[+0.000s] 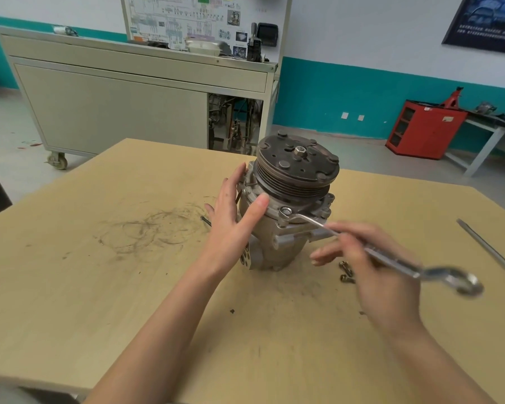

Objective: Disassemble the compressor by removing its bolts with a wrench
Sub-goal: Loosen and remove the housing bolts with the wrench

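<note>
Writing shows in two places, and none of it can be read. The wiring-diagram board (187,18) at the top of the frame carries print too small to make out. The dark poster (484,21) in the upper right has pale lines that are blurred.

The compressor (280,237) stands upright at the centre of the frame on the counter (129,287), a pale wood-grain laminate marked with grey circular scuffs. Its body is dull cast aluminium, ribbed and lugged. On top sits a dark, grooved pulley (296,170) with a flat rusty clutch plate and a hex nut in the middle.

The left hand (233,217) lies flat against the compressor's left side, with fingers straight and the thumb on the flange.

The right hand (370,266), smeared by motion, grips the shaft of a bright steel ring wrench (397,262). The wrench's far ring sits over a bolt (285,212) on the flange.

Two loose bolts (346,272) lie on the counter just beside the right hand. A long metal rod (490,252) lies at the right edge. A red metal cabinet (426,129) stands on the floor behind.
</note>
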Motion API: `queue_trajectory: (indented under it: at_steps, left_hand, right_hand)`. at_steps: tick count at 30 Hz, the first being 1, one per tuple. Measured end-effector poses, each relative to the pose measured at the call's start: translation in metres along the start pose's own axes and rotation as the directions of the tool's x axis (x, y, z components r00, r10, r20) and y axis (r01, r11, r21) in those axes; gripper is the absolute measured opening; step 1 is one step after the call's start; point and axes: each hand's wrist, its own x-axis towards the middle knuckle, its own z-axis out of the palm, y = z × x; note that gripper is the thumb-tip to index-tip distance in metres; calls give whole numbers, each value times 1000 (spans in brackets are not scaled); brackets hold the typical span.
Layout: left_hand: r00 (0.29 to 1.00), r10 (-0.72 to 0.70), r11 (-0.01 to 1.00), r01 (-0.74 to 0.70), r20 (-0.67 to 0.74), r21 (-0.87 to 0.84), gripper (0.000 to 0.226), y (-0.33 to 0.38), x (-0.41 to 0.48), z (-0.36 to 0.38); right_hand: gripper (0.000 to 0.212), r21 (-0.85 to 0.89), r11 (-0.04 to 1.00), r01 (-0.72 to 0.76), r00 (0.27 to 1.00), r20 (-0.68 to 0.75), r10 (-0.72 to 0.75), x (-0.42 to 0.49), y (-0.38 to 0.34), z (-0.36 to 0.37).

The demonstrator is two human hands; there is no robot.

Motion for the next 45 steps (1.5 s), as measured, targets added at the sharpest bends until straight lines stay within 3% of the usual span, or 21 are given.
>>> queue_trajectory:
  at_steps: [2, 4, 6, 9, 12, 14, 17, 19, 20, 22, 25, 26, 29, 38, 42, 45]
  left_hand:
    - [1000, 1, 1000, -1, -6, 12, 76, 1, 0, 0]
    - [1000, 4, 1000, -4, -11, 15, 75, 1, 1, 0]
    - [1000, 4, 1000, -4, -15, 9, 72, 1, 1, 0]
    - [1000, 11, 1000, -11, -18, -6, 68, 3, 0, -1]
    - [1000, 12, 1000, -12, -11, -7, 70, 2, 1, 0]
    - [1000, 14, 1000, -14, -12, 3, 70, 2, 0, -1]
    - [1000, 13, 1000, -13, -19, 20, 66, 1, 1, 0]
    - [999, 20, 1000, -19, -25, 18, 63, 0, 1, 0]
    - [999, 24, 1000, -24, -29, 18, 64, 0, 1, 1]
    - [999, 33, 999, -32, -33, 25, 74, -1, 1, 1]
    - [998, 49, 999, -48, -40, 22, 77, -2, 1, 1]
    - [998, 50, 999, -49, -40, 22, 77, -1, 1, 1]
    - [998, 54, 998, -53, -42, 25, 76, -2, 1, 1]
    - [995, 93, 994, -95, -43, -52, 65, -7, 6, 2]
    - [995, 91, 995, -92, -38, -39, 61, -8, 6, 2]
    - [996, 80, 996, -82, -40, -32, 71, -7, 4, 1]
  right_hand:
    - [16, 366, 856, -365, 930, 104, 352, 18, 9, -11]
    - [21, 520, 639, -567, 816, 247, 524, 40, 23, -19]
    - [24, 553, 525, -647, 752, 348, 560, 59, 35, -23]
    - [13, 533, 528, -661, 746, 389, 541, 71, 45, -25]
    - [27, 560, 619, -551, 832, 317, 455, 66, 39, -30]
    - [26, 504, 769, -394, 918, 170, 359, 60, 26, -29]
    - [25, 219, 974, -63, 993, -89, 84, 43, 3, -18]
    - [27, 5, 989, 150, 985, -85, -149, 28, -9, -6]
    - [30, -179, 953, 244, 966, -44, -256, 22, -12, -1]
    - [34, -517, 713, 474, 860, 98, -501, 16, -13, 7]
    - [20, -590, 368, 719, 605, 269, -750, 17, -11, 15]
    - [20, -587, 321, 743, 566, 295, -770, 18, -10, 18]
    - [21, -620, 270, 737, 556, 329, -763, 18, -9, 21]
    - [26, -724, 281, 631, 699, 372, -611, 16, -26, 51]
    - [36, -735, 339, 587, 751, 339, -566, 8, -26, 58]
    - [32, -680, 468, 564, 781, 255, -569, 5, -21, 47]
